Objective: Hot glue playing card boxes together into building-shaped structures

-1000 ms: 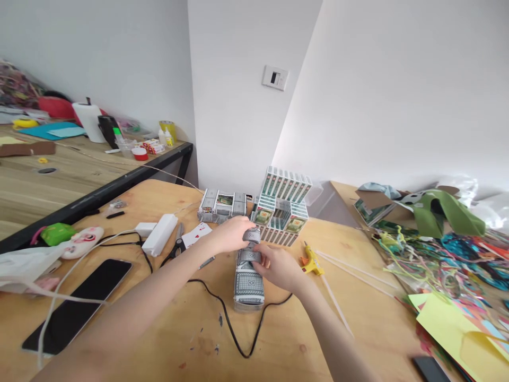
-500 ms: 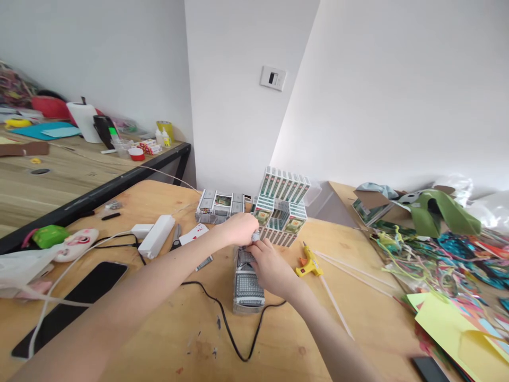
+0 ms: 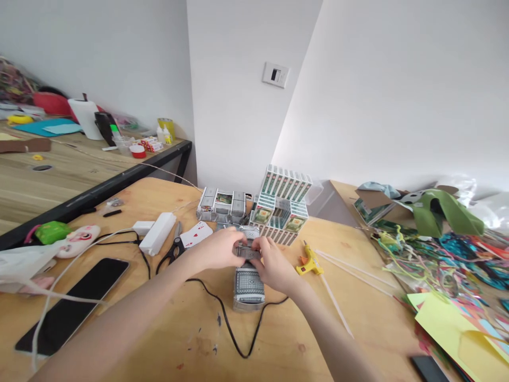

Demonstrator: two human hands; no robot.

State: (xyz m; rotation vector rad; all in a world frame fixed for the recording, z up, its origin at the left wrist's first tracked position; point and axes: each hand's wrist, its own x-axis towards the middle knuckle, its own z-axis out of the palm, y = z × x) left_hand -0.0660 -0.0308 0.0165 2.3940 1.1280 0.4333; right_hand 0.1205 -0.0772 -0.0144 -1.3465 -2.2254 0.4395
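Observation:
My left hand [image 3: 220, 248] and my right hand [image 3: 272, 262] meet over a long block made of playing cards [image 3: 248, 284] lying on the wooden table [image 3: 167, 339]. Both hands pinch a small folded card piece [image 3: 248, 251] at the block's far end, fingers closed on it. Just behind stand a stacked structure of card boxes [image 3: 283, 204] and a lower row of card packs [image 3: 221, 204]. A loose playing card [image 3: 196, 234] lies left of my left hand.
A yellow glue gun [image 3: 309, 261] and glue sticks [image 3: 336, 302] lie right of my hands. A black cable [image 3: 226, 318] loops under the block. Scissors [image 3: 172, 250], a white adapter [image 3: 158, 241] and a phone [image 3: 75, 303] sit left. Coloured paper scraps [image 3: 449, 270] crowd the right.
Both hands drew back a little toward me from the block's far end and now hold the small card piece between them over the block.

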